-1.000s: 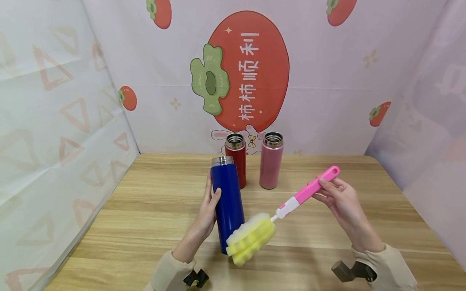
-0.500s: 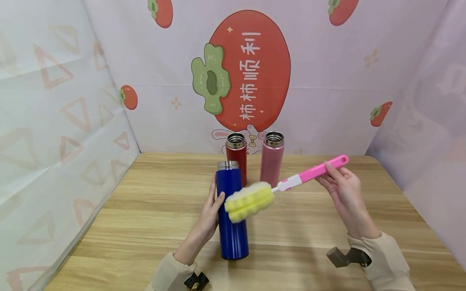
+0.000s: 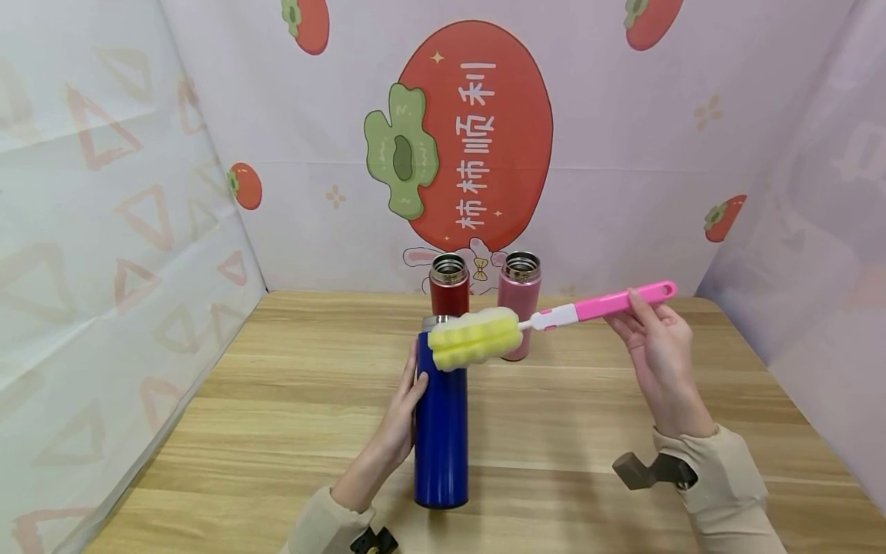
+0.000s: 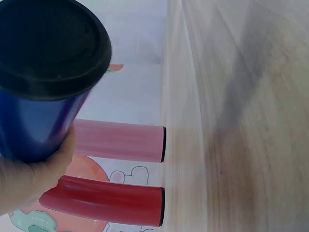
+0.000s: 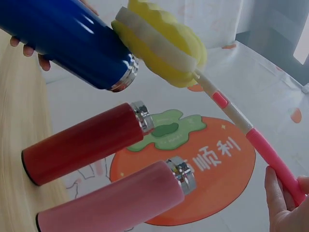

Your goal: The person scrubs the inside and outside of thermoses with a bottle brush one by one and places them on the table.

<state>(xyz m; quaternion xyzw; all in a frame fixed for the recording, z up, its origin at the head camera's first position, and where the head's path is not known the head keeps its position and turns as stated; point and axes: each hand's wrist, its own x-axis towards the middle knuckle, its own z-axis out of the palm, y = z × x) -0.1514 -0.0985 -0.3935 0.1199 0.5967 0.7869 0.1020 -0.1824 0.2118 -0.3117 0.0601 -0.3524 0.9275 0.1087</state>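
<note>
My left hand (image 3: pixel 400 415) grips a blue thermos bottle (image 3: pixel 441 438) from its left side. The bottle is nearly upright, and its black base (image 4: pixel 53 48) shows off the table in the left wrist view. Between thumb and fingers, my right hand (image 3: pixel 661 354) holds the pink handle (image 3: pixel 616 302) of a bottle brush. The yellow and white sponge head (image 3: pixel 477 338) lies sideways beside the blue bottle's steel neck (image 3: pixel 432 323) and hides part of it in the head view. The sponge is outside the bottle; whether it touches is hard to tell.
Behind the blue bottle stand a red bottle (image 3: pixel 450 294) and a pink bottle (image 3: pixel 519 300), both uncapped and upright on the wooden table (image 3: pixel 277 400). A printed cloth (image 3: pixel 609 154) hangs along the back, with more cloth on both sides.
My right hand has raised the brush, bringing its sponge from low on the blue bottle up to its neck and levelling the handle. The blue bottle has straightened and shifted slightly down and right.
</note>
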